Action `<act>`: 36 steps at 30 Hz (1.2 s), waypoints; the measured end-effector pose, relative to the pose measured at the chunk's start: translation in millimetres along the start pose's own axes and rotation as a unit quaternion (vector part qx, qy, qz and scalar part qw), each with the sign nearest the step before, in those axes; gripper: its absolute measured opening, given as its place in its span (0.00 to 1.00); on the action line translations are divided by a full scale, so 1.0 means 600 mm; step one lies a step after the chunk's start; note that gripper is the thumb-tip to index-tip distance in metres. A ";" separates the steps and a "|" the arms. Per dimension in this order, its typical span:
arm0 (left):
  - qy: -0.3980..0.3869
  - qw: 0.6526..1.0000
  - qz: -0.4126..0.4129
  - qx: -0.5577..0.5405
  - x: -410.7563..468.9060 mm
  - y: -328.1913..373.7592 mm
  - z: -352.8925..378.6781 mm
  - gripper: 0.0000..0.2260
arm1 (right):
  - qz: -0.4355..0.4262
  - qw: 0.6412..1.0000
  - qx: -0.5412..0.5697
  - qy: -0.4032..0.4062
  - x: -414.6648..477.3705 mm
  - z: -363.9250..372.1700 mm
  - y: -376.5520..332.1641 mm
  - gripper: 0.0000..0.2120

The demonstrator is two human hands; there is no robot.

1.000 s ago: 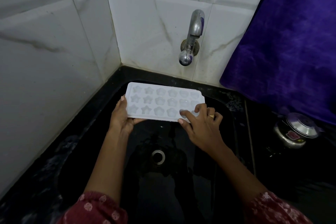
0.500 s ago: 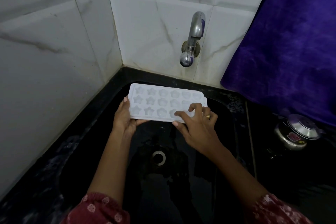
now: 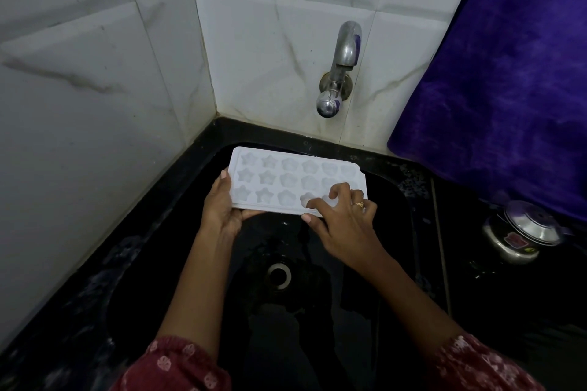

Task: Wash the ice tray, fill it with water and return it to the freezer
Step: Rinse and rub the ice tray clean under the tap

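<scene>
A head-worn camera looks down into a black sink (image 3: 392, 232) set in a corner of white marbled tiles. In the centre of the frame, a white ice tray (image 3: 286, 176) with star- and flower-shaped moulds is held level over the sink, below and to the left of a steel tap (image 3: 340, 73) from which no water is visibly running. The left hand (image 3: 222, 211) has a closed grip on the tray's left end, thumb on top and fingers beneath. The right hand (image 3: 344, 224) curls over the near right corner, fingertips pressing into the moulds, thumb at the near edge. The drain (image 3: 279, 274) sits below centre. At the right, a purple cloth (image 3: 508, 89) hangs above a steel pressure cooker (image 3: 524, 235) on the dark tabletop (image 3: 508, 301). The task looks early: the tray seems to be mid-wash, rubbed by hand; filling and returning it to the freezer, which is out of view, remain.
</scene>
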State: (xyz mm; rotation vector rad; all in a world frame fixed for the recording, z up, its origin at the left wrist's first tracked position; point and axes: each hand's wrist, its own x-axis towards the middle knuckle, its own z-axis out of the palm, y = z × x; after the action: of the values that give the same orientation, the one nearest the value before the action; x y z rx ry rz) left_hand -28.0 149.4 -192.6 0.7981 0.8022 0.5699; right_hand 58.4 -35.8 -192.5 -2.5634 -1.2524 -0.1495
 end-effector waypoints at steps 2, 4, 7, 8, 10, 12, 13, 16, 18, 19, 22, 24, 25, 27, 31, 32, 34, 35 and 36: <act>0.000 1.000 0.000 0.001 -0.001 -0.001 0.001 0.11 | 0.013 1.000 0.002 -0.006 0.002 0.001 -0.001 0.16; 0.000 1.000 0.000 0.002 -0.001 -0.001 0.001 0.11 | 0.019 1.000 0.015 -0.006 0.002 0.002 -0.005 0.17; -0.001 1.000 0.002 0.005 -0.001 -0.003 0.000 0.12 | 0.019 1.000 0.020 -0.008 0.000 0.004 -0.010 0.17; -0.001 1.000 0.002 0.005 0.000 -0.003 0.000 0.12 | 0.018 1.000 0.019 -0.010 -0.001 0.004 -0.010 0.17; -0.001 1.000 0.000 0.003 0.000 -0.004 -0.001 0.12 | 0.014 1.000 0.021 -0.016 -0.003 0.004 -0.008 0.16; -0.002 1.000 -0.004 0.003 0.000 -0.005 -0.001 0.11 | 0.011 1.000 0.022 -0.019 -0.003 0.003 -0.003 0.16; -0.002 1.000 -0.005 0.002 0.000 -0.006 -0.001 0.12 | 0.012 1.000 0.021 -0.019 -0.002 0.003 -0.002 0.16; -0.008 1.000 -0.004 -0.002 -0.001 -0.007 0.001 0.13 | 0.022 1.000 0.020 -0.005 0.006 -0.002 -0.007 0.18; -0.008 1.000 -0.004 -0.005 -0.002 -0.004 0.005 0.15 | 0.010 1.000 0.026 0.013 0.012 -0.007 -0.016 0.19; -0.006 1.000 -0.005 -0.007 -0.003 -0.003 0.007 0.15 | -0.001 0.999 0.029 0.014 0.015 -0.009 -0.021 0.19; -0.006 1.000 -0.009 -0.010 -0.006 -0.001 0.011 0.17 | -0.031 0.999 0.009 -0.010 0.018 -0.007 -0.036 0.18; -0.007 1.000 -0.010 -0.009 -0.007 -0.002 0.012 0.17 | -0.036 0.999 -0.007 -0.015 0.021 -0.003 -0.041 0.17; -0.006 1.000 -0.010 -0.010 -0.007 -0.002 0.012 0.17 | -0.035 0.999 -0.008 -0.016 0.022 -0.001 -0.043 0.17; -0.003 1.000 -0.009 -0.011 -0.007 -0.001 0.010 0.16 | -0.034 0.999 -0.004 -0.018 0.025 0.001 -0.045 0.18; -0.001 1.000 -0.011 -0.009 -0.006 -0.001 0.008 0.18 | -0.044 0.999 -0.008 -0.018 0.027 0.001 -0.039 0.17; -0.001 1.000 -0.011 -0.007 -0.005 -0.001 0.007 0.18 | -0.043 0.999 -0.014 -0.016 0.027 0.000 -0.037 0.17; -0.002 1.000 -0.010 -0.005 -0.005 -0.001 0.007 0.18 | -0.040 0.999 -0.032 -0.012 0.027 -0.001 -0.036 0.18; -0.003 1.000 -0.010 -0.005 -0.006 -0.001 0.008 0.18 | -0.039 0.999 -0.035 -0.008 0.028 -0.001 -0.036 0.18; -0.004 1.000 -0.010 -0.006 -0.007 -0.001 0.009 0.18 | -0.037 0.999 -0.033 -0.005 0.028 0.000 -0.037 0.18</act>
State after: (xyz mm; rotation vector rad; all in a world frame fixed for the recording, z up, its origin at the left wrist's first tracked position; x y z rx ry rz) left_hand -25.8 144.1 -189.2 0.7799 0.7981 0.5525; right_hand 51.2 -10.0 -184.0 -2.5766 -1.3687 -0.1967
